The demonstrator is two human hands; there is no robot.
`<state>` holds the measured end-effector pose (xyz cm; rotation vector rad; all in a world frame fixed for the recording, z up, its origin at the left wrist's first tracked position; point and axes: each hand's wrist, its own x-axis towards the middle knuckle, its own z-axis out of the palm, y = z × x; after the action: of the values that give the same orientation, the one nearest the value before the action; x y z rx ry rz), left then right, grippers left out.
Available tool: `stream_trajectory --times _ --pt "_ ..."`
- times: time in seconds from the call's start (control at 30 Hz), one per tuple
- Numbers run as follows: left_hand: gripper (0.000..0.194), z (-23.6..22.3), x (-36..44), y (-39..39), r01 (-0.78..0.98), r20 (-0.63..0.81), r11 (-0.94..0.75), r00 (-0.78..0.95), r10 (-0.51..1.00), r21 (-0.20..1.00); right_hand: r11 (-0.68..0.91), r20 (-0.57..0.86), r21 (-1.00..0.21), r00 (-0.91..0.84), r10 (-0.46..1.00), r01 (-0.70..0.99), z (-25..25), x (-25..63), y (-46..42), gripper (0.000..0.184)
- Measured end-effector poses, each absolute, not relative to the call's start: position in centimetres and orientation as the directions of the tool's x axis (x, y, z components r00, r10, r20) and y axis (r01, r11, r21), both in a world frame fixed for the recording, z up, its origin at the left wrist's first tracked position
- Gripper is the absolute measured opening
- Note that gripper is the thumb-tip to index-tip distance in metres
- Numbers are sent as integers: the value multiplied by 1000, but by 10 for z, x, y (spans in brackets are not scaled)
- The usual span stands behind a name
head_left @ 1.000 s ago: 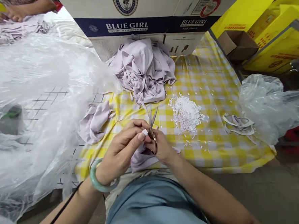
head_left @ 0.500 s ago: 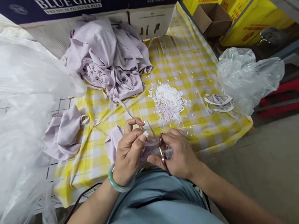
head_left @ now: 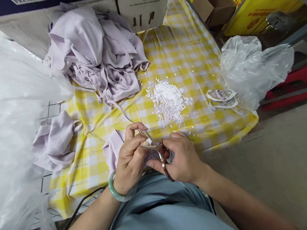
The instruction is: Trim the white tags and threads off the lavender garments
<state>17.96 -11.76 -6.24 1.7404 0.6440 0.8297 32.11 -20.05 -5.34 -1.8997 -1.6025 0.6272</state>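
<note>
My left hand (head_left: pixel 131 154), with a green bangle at the wrist, pinches a small white piece (head_left: pixel 149 141) between thumb and forefinger. Round the handles of a pair of scissors (head_left: pixel 161 159) my right hand (head_left: pixel 182 156) is closed. The scissors' blades are spread, one on each side of the white piece. Lilac fabric (head_left: pixel 113 147) hangs under and beside my left hand, partly hidden by it. A thin lilac strap (head_left: pixel 122 111) runs from that hand towards a large heap of lilac garments (head_left: pixel 87 46). Beyond my hands lies a mound of tiny white clippings (head_left: pixel 169 100).
A yellow checked cloth (head_left: pixel 191 57) covers the work surface. Another lilac piece (head_left: pixel 57 141) lies left, beside large clear plastic sheeting (head_left: pixel 11 130). Right are lilac straps (head_left: pixel 222 98) and a clear bag (head_left: pixel 254 70). Cartons (head_left: pixel 147 13) stand behind; an open brown box (head_left: pixel 214 5) is back right.
The scissors have opened wider, and their blades have moved left around the white piece. My left hand keeps its pinch. The whole view has shifted slightly.
</note>
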Motion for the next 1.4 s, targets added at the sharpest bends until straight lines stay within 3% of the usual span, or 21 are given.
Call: stream_trajectory --times 0.6,0.9,1.13,1.4 --pt "26 -65 179 -121 21 216 -298 642 736 954 -146 0 -721 211 978 677 -53 319 -201 43" --pt "28 -64 192 -122 37 192 -292 672 715 956 -201 31 -648 290 957 734 -62 324 -212 32" --pt "24 -67 211 -122 55 241 -407 731 638 912 -326 23 -543 401 916 774 -74 338 -225 34" --pt "28 -74 215 -125 68 82 -194 735 673 979 -423 -154 -705 459 875 569 -77 346 -233 50"
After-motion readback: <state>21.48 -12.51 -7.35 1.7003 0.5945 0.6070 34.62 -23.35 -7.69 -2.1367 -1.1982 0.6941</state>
